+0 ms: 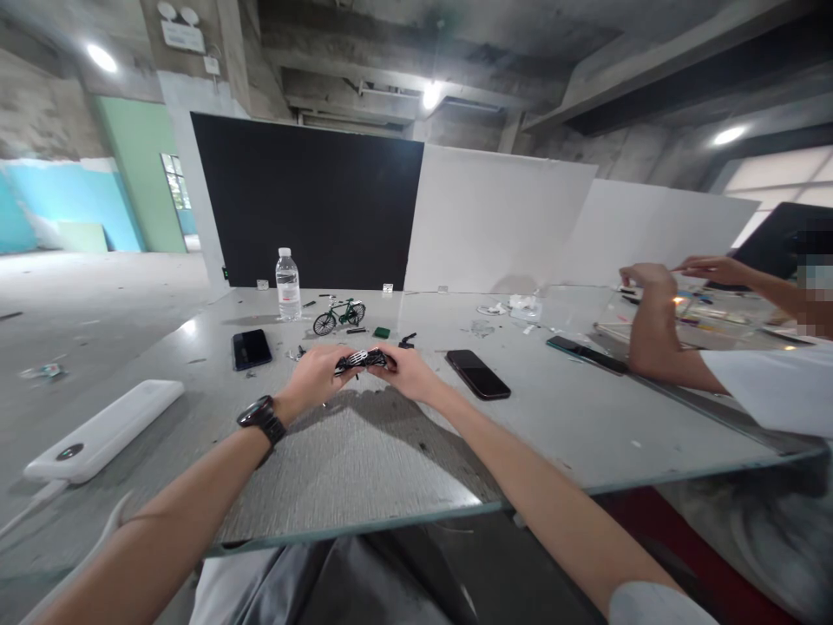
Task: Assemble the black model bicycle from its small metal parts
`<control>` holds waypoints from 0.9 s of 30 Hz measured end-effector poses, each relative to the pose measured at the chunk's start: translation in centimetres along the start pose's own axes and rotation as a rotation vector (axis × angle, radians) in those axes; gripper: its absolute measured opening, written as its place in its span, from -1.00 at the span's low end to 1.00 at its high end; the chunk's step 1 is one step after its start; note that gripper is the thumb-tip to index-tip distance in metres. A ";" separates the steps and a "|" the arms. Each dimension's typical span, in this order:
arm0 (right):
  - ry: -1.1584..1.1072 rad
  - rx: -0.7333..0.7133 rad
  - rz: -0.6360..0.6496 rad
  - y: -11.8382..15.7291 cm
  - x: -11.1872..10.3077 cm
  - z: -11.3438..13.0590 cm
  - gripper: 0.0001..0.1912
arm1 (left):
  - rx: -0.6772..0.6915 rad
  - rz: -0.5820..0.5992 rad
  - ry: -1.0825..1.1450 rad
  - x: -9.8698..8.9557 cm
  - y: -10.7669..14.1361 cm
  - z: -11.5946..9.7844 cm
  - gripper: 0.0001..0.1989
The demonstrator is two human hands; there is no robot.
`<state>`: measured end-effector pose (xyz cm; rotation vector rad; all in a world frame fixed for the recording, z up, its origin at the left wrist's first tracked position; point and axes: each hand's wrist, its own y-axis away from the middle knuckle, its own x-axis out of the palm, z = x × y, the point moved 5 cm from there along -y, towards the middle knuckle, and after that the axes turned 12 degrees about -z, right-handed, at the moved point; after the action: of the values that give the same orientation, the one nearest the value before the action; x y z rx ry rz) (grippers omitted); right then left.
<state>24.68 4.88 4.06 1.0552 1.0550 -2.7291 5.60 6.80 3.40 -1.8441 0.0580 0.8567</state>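
Note:
Both of my hands meet over the middle of the grey table (312,486). Between them is a small black model part (362,358) with pale details, too small to make out fully. My left hand (316,375), with a black watch on the wrist, grips its left end. The right end is pinched in the fingers of my right hand (407,371). Just beyond stands a small green model bicycle (339,316). A green block (382,332) and a small black piece (408,340) lie behind my right hand.
A water bottle (288,285) stands behind the bicycle. Phones lie at left (252,349) and right (478,374) of my hands. A white power bank (108,430) is at far left. Black (312,204) and white panels stand behind. A person's arms (660,325) work at right.

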 end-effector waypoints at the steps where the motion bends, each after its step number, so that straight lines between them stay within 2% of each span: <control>1: 0.005 0.002 0.001 0.0 0.0 0.0 -0.84 | -0.002 0.003 0.001 0.0 0.0 0.0 -0.81; 13: 0.078 0.019 0.021 0.1 0.3 -0.4 -0.84 | -0.049 0.069 -0.018 0.1 0.0 0.1 -0.79; 21: 0.062 -0.013 0.065 0.2 1.0 -0.2 -0.84 | -0.098 0.199 0.026 0.7 0.1 -0.2 -0.77; 27: 0.086 0.001 0.071 0.2 1.1 -0.7 -0.83 | -0.097 0.215 0.007 0.7 0.1 -0.1 -0.76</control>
<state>24.28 5.38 2.87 1.1966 1.0069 -2.6505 6.12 6.89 2.95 -1.9566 0.2257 1.0164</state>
